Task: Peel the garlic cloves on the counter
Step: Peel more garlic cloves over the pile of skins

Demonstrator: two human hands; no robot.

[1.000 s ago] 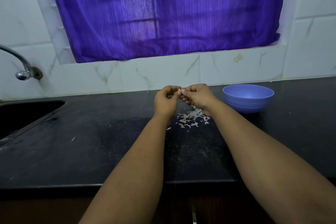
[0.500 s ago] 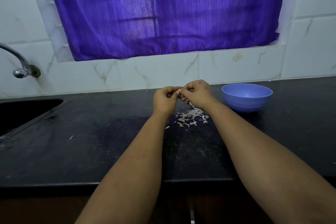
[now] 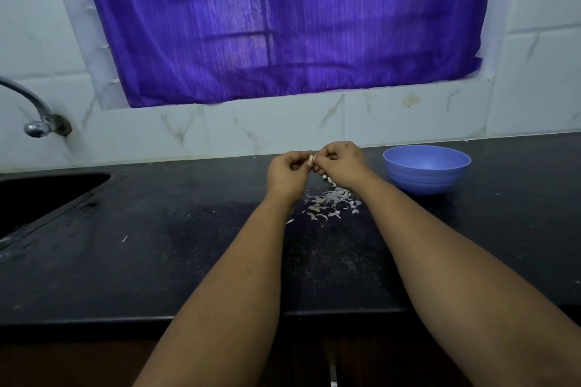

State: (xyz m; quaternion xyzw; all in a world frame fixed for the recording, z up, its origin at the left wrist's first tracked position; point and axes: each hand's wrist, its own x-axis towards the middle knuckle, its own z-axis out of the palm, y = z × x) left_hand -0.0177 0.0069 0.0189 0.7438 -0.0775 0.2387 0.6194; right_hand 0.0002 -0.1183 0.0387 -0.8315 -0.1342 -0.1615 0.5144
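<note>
Pinching one garlic clove (image 3: 311, 160), left grip (image 3: 287, 174) and right grip (image 3: 341, 163); blue bowl (image 3: 426, 177) contents unseen

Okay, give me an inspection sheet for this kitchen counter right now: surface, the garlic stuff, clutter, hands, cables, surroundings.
Surface: black counter, dusty, with pale specks.
Job's things: one garlic clove pinched between both hands above the counter; a pile of garlic skins below them; blue bowl to the right, contents not visible.
Clutter: a stray skin scrap lying left of the arms.
Hands: left hand and right hand both curled, fingertips on the clove.
Cables: nothing seen.
Surroundings: sink and tap at left, marble-look tiled wall, purple curtain over the window.
</note>
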